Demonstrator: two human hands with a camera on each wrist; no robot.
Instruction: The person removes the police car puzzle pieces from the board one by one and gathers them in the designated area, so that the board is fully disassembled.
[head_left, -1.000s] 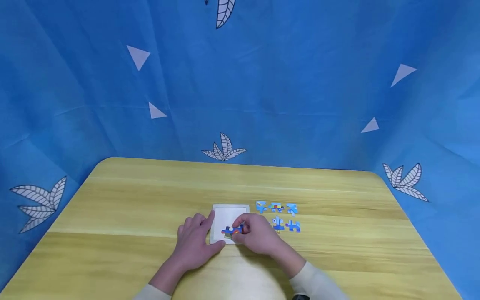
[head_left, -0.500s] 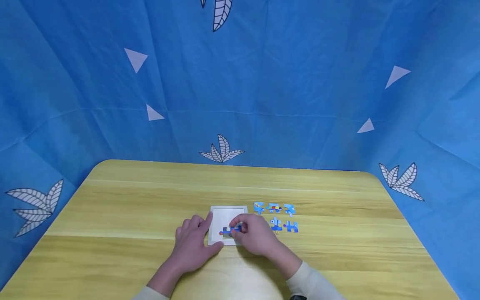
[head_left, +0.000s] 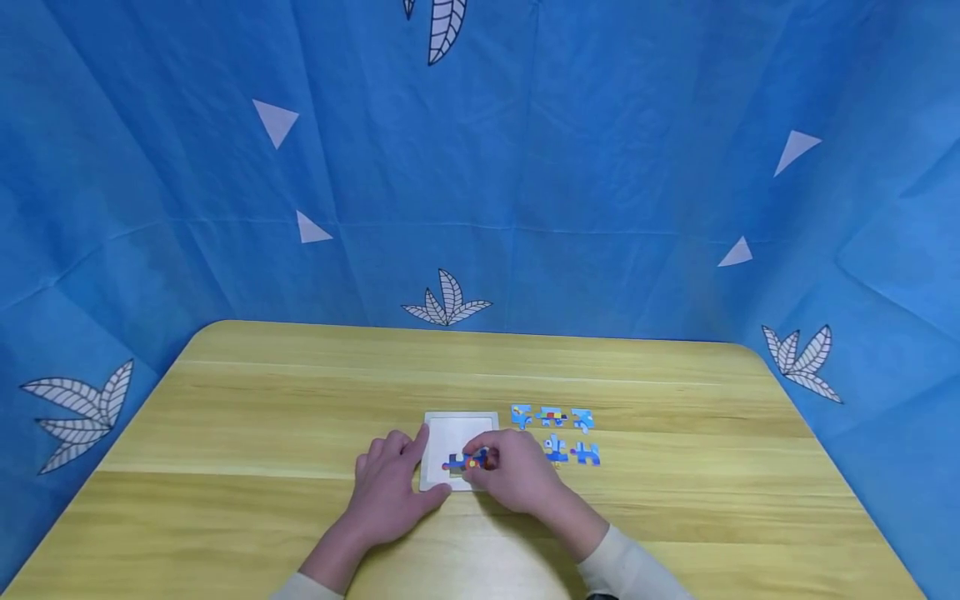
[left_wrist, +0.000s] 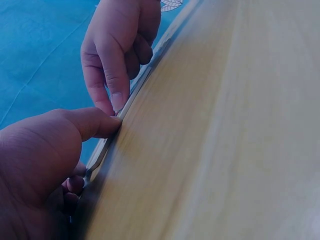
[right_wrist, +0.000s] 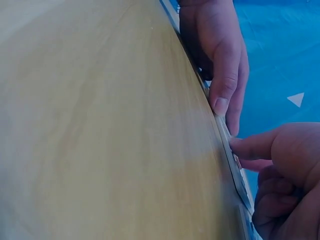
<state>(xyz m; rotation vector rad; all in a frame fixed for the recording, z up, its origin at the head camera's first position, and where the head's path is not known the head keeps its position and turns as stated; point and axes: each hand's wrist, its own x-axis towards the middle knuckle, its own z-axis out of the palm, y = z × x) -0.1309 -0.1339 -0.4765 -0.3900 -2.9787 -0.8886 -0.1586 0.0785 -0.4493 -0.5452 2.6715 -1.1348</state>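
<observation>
A white, square puzzle tray [head_left: 442, 433] lies on the table. My left hand [head_left: 386, 487] touches its near left corner, index finger along the left side and thumb at the front edge. Over the tray's lower part, my right hand [head_left: 517, 471] pinches a blue jigsaw piece [head_left: 454, 464] with a red knob and a yellow-and-red patch. The fingers hide its right end. In the left wrist view, the left thumb [left_wrist: 100, 122] meets the tray's edge. The right wrist view shows the right thumb and index finger [right_wrist: 255, 145] low at that edge, other fingers curled.
Several blue jigsaw pieces [head_left: 552, 415] lie in two rows right of the tray, partly behind the right hand. The wooden table [head_left: 300, 400] has a rounded far edge, and a blue curtain [head_left: 600, 167] with leaf and triangle prints hangs behind it.
The right fingertips have shifted slightly on the piece, whose coloured patch was more covered half a second ago. The left hand and the tray stay in place.
</observation>
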